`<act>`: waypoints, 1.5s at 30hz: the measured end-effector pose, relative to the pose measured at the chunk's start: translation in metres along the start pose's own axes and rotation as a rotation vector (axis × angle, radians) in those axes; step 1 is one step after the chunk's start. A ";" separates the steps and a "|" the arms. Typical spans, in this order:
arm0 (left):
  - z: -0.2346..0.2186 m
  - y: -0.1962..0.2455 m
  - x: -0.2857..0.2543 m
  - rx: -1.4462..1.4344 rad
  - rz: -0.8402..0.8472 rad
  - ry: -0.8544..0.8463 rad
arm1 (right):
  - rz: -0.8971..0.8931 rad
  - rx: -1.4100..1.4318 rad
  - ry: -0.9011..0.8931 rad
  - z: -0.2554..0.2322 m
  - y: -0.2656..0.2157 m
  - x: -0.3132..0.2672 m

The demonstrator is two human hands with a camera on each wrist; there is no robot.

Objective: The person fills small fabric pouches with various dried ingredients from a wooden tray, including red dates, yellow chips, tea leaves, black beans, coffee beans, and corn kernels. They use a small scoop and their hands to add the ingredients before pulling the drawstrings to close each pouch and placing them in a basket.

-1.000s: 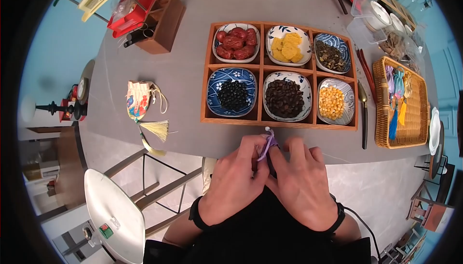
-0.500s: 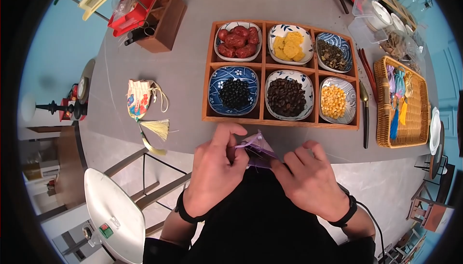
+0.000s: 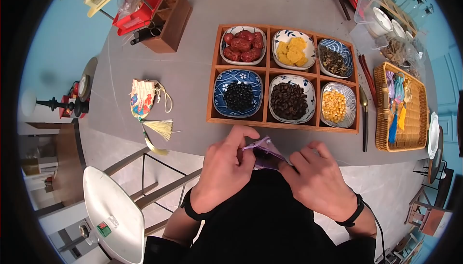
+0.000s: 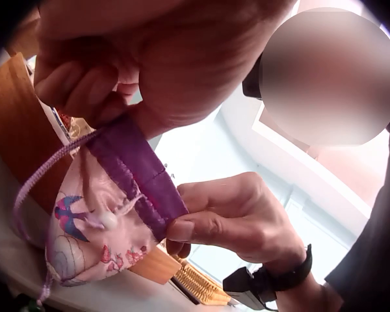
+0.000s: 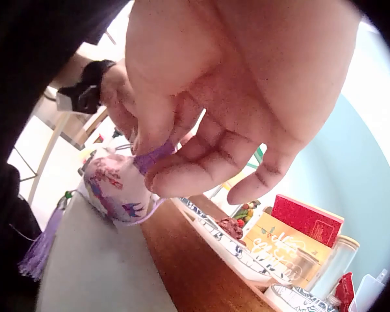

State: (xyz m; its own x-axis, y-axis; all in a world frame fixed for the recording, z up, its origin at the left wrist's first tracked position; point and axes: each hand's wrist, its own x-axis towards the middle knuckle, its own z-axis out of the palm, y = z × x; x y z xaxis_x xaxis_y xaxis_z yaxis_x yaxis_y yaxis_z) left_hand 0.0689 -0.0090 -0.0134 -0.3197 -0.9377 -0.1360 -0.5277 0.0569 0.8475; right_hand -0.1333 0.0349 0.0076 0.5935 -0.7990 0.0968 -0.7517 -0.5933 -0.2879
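Observation:
A small pink drawstring pouch (image 4: 101, 227) with an embroidered bird, a purple band and a purple cord is held between both hands. My left hand (image 3: 223, 170) pinches one side of the band, and my right hand (image 3: 320, 182) pinches the opposite side. Spread between them, the pouch's mouth shows a dark inside in the head view. A purple tassel (image 5: 50, 240) hangs from its bottom in the right wrist view. Just beyond the hands sits a divided wooden tray (image 3: 289, 126) of patterned dishes, with black beans (image 3: 238, 96) and dark brown beans (image 3: 288, 101) nearest.
Red dates (image 3: 244, 47), yellow pieces (image 3: 292, 51), dried leaves (image 3: 333, 61) and corn kernels (image 3: 333, 106) fill the other dishes. A tasselled pouch (image 3: 143, 100) lies at left. A dark-handled spoon (image 3: 364, 119) and a wicker basket (image 3: 410, 136) lie at right. A white chair (image 3: 108, 201) stands lower left.
The hands, close together around the bunched pouch a second ago, have moved apart and spread its mouth. Over the last half second they have shifted slightly right in the head view.

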 end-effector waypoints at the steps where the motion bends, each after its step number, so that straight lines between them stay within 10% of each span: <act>1: -0.002 0.000 0.002 -0.001 0.012 0.002 | 0.017 -0.011 -0.017 -0.003 0.002 0.001; 11: -0.020 -0.017 0.005 -0.559 0.132 -0.155 | -0.063 0.147 0.158 -0.042 0.000 0.001; 18: 0.012 -0.010 0.022 -1.230 0.039 -0.740 | -0.062 0.200 0.250 -0.053 0.004 -0.003; 38: 0.008 0.003 0.030 -0.256 0.142 -0.567 | 0.025 0.469 0.287 -0.043 0.045 -0.024; 45: -0.040 0.050 0.071 -0.026 0.140 -0.417 | 0.581 0.584 0.590 -0.011 0.063 -0.068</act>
State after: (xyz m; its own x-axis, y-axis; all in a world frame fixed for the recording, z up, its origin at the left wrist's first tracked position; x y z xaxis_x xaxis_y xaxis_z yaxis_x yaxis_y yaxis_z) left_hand 0.0516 -0.0865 0.0397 -0.6800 -0.7026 -0.2096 -0.4379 0.1599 0.8847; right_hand -0.2244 0.0510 -0.0065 -0.1749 -0.9635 0.2029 -0.5266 -0.0826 -0.8461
